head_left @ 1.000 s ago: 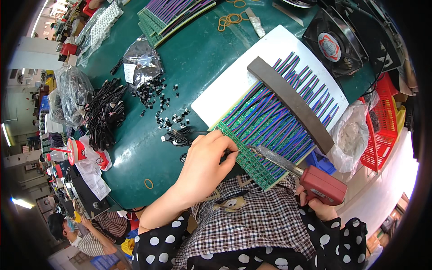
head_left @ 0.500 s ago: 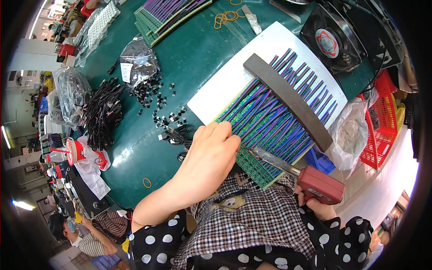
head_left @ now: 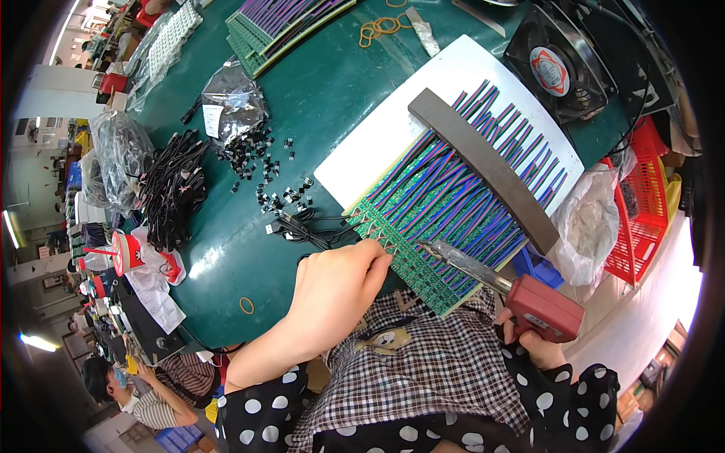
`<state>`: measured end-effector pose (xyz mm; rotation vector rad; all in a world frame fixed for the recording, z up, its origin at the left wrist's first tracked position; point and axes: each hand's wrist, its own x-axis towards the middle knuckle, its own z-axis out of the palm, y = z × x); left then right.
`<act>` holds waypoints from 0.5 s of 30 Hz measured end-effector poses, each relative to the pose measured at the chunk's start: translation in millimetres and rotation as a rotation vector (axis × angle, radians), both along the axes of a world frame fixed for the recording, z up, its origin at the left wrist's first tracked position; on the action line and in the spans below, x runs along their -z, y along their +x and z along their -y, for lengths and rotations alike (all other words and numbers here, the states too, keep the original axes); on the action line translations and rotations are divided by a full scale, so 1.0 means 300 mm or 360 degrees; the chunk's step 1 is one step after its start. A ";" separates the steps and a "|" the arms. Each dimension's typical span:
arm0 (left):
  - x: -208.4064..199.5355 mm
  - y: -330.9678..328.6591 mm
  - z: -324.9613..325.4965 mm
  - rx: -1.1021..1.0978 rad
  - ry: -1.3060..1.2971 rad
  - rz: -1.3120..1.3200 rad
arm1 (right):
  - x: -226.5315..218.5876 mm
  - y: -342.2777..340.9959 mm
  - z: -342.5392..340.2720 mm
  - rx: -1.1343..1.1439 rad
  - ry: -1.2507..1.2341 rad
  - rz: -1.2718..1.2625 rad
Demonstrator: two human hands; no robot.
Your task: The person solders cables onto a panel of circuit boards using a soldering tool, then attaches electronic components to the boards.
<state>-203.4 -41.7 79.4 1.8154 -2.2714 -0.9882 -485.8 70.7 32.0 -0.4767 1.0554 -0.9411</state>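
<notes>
A green circuit board panel (head_left: 411, 283) lies at the table's near edge, with rows of blue, purple and black wires (head_left: 430, 200) running from it. Across the wires rests a curved dark bar (head_left: 483, 166). My left hand (head_left: 336, 291) is closed in a pinch at the panel's left edge; what its fingertips hold is hidden. Thin leads (head_left: 370, 226) and a black cable end lie on the panel's corner just beyond it. My right hand (head_left: 538, 349) grips a red-brown soldering gun (head_left: 544, 308) from below, its tip over the panel near the wire ends.
A white board (head_left: 461, 64) lies under the wires. To the left are black USB cables (head_left: 302, 230), scattered small black connectors (head_left: 260, 162) and a cable bundle (head_left: 174, 189). A fan (head_left: 551, 72) stands far right, near a red basket (head_left: 634, 219). Another person (head_left: 151, 400) sits at lower left.
My left hand has drawn back down and left from the wire rows, uncovering the panel's corner with leads and a black cable. The soldering gun has shifted only slightly.
</notes>
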 end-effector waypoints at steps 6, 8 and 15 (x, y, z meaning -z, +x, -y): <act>0.054 -0.034 -0.052 -0.0314 -0.0276 -0.0307 | -0.010 0.007 0.008 -0.0027 0.0016 0.0032; 0.065 -0.035 -0.059 -0.0376 -0.0322 -0.0357 | -0.020 0.015 0.022 -0.0171 -0.0148 -0.0229; 0.086 -0.026 -0.047 -0.0217 -0.0466 -0.0351 | -0.012 0.017 0.013 -0.0104 -0.0145 -0.0219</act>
